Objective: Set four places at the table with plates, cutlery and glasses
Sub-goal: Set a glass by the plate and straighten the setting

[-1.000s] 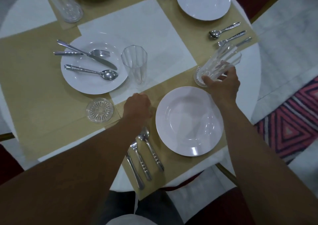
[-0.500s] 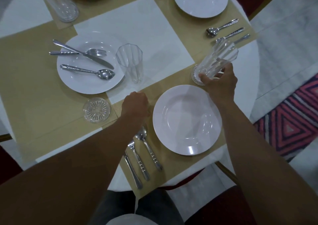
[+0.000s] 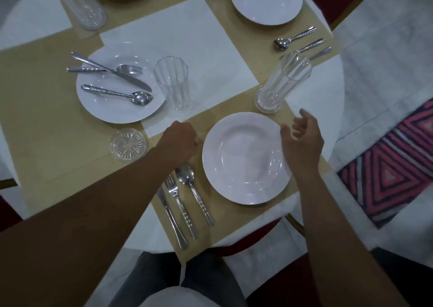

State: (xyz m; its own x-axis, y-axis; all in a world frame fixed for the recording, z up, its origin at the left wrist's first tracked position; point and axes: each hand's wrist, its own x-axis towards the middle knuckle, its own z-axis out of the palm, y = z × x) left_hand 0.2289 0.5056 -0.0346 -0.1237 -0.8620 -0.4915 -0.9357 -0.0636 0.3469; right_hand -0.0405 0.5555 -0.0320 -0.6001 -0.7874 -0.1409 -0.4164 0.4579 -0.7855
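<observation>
Hovering over the right rim of the near plate point(image 3: 246, 159), the right hand point(image 3: 302, 140) is free, fingers point(image 3: 304, 114) loosely spread and a little bent, gripping nothing. And the tall glass point(image 3: 284, 79) is just beyond those fingertips, apart from them, standing on its ridged coaster point(image 3: 268, 103) at the plate's upper right on the bench point(image 3: 328, 91).

Over to the left hand point(image 3: 179, 140): fingers curled tight into a fist, knuckles down on the mat just beside the plate's left rim, nothing visible inside it. Right below that fist lie the spoon point(image 3: 189, 184), fork point(image 3: 178, 203) and knife point(image 3: 169, 215), side by side, handles toward the person.

Further left, the left plate point(image 3: 112, 109) carries its own knife, fork and spoon on top. A second glass point(image 3: 172, 84) stands at its right edge, and a bare coaster point(image 3: 128, 144) sits near the fist.
</observation>
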